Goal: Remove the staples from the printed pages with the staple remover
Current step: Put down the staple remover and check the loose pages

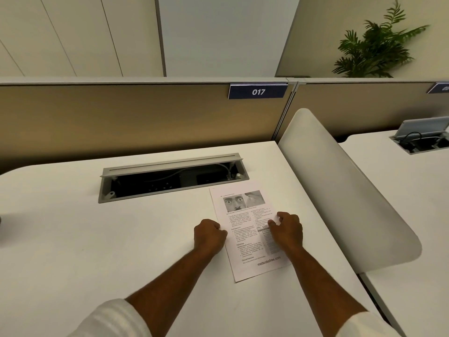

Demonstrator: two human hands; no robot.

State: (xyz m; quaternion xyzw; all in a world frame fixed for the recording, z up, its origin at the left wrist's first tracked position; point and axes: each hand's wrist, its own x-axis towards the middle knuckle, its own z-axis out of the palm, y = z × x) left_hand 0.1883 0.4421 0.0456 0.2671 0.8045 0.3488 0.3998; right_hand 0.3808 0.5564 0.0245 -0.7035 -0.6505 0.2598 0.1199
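Our left hand [209,235] is curled into a loose fist at the left long edge of the white printed pages [245,229], seemingly pinching it; our right hand [288,231] lies on the right half, fingers bent, pressing or gripping the sheet; the pages sit flat on the white desk [121,239] between both hands, long axis running away from us, tilted leftward; no staple remover shows, and we cannot make out any staple; both hands sit equally near.
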